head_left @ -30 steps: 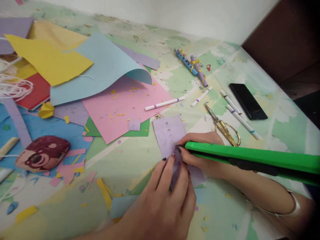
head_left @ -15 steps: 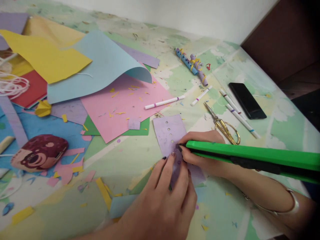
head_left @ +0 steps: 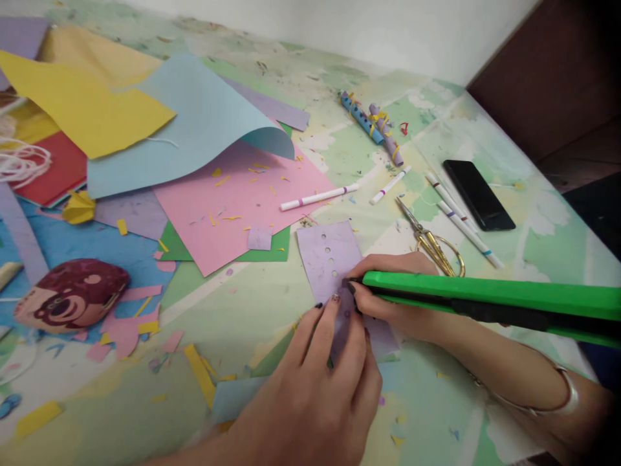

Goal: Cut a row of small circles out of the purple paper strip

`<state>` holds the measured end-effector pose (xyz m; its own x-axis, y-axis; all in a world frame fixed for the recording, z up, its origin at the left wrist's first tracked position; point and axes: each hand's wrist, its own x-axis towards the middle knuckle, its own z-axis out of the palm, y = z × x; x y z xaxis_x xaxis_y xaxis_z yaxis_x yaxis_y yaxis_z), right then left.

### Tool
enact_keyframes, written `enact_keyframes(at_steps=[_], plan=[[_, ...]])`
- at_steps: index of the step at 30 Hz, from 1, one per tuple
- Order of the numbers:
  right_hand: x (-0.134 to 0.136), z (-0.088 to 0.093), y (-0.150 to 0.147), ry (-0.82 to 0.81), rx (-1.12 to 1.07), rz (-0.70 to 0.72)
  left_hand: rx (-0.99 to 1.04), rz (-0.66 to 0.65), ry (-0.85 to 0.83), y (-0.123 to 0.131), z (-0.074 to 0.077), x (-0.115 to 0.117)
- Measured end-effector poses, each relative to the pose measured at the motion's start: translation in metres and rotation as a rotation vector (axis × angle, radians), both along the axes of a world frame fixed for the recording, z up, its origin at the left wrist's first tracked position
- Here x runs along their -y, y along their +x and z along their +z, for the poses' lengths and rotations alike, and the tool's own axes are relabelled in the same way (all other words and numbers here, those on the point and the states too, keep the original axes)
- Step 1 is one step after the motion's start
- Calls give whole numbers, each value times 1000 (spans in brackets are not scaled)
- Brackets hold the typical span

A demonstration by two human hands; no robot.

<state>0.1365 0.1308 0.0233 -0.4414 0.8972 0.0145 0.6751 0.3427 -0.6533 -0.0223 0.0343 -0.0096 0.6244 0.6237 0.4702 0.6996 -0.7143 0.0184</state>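
Observation:
A lilac paper (head_left: 326, 249) with a row of small round holes lies on the table. The fingers of my left hand (head_left: 323, 369) are spread over its lower part, pressing it down. Closed around the front end of a long green utility knife (head_left: 485, 294) with a black slider is my right hand (head_left: 388, 291). The knife's dark tip meets the paper just past the last clear hole, close to my left fingertips. Exactly how the blade sits there is hidden. The knife's back end runs out of view at the right.
Gold-handled scissors (head_left: 431, 246), white markers (head_left: 468, 233) and a black phone (head_left: 478, 194) lie right. Two decorated paper rolls (head_left: 371, 126) are farther back. Coloured sheets (head_left: 194, 123), white string (head_left: 22, 162) and a bear-face case (head_left: 72, 294) lie left, among paper scraps.
The back part of the knife has tipped slightly upward at the right. Both hands stay almost in place on the paper. The left-side things have shifted slightly left in view.

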Motion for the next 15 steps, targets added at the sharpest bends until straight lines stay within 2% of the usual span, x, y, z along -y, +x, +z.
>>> enact_keyframes(at_steps=[5, 15], plan=[[2, -1, -2, 19, 0, 37, -4, -9, 8, 1, 1, 1], [1, 0, -1, -3, 3, -17, -9, 6, 7, 1, 1, -2]])
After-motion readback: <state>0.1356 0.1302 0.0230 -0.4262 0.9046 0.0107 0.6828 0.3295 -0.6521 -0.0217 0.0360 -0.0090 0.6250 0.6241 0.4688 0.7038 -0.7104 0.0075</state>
